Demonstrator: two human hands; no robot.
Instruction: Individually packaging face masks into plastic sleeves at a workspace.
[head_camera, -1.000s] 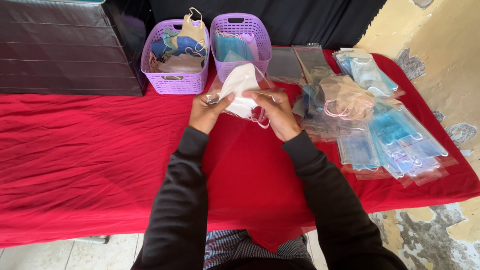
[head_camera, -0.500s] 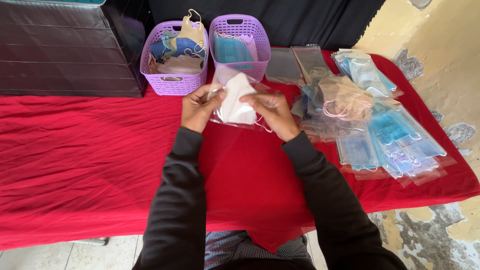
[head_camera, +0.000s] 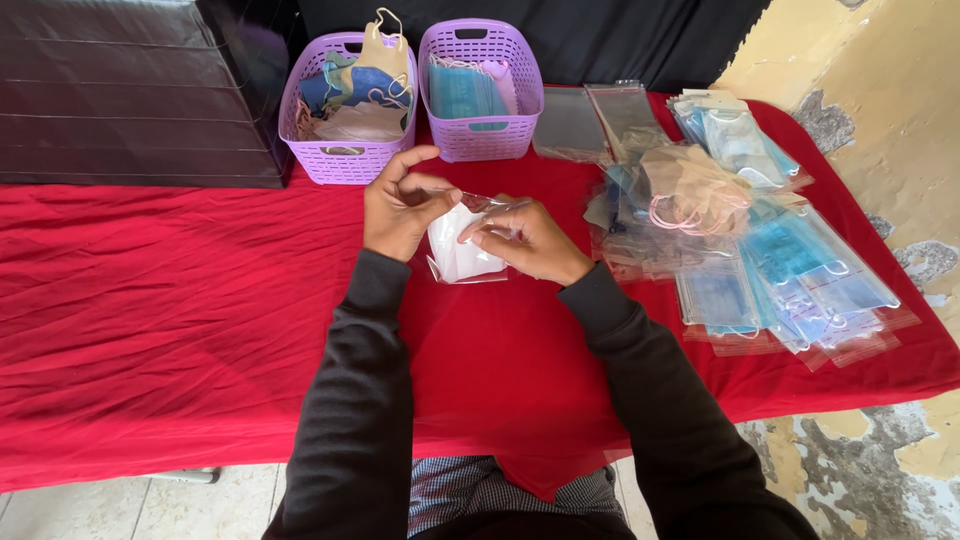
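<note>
bagged white mask (head_camera: 462, 250) pinched between both hands.

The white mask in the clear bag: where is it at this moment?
In the head view, the white mask sits at centre on the red tablecloth, held between the left hand and right hand, just in front of the two purple baskets.

Bare red cloth (head_camera: 170, 300) lies left; baskets (head_camera: 482, 90) behind, bagged masks (head_camera: 780, 270) right.
</note>
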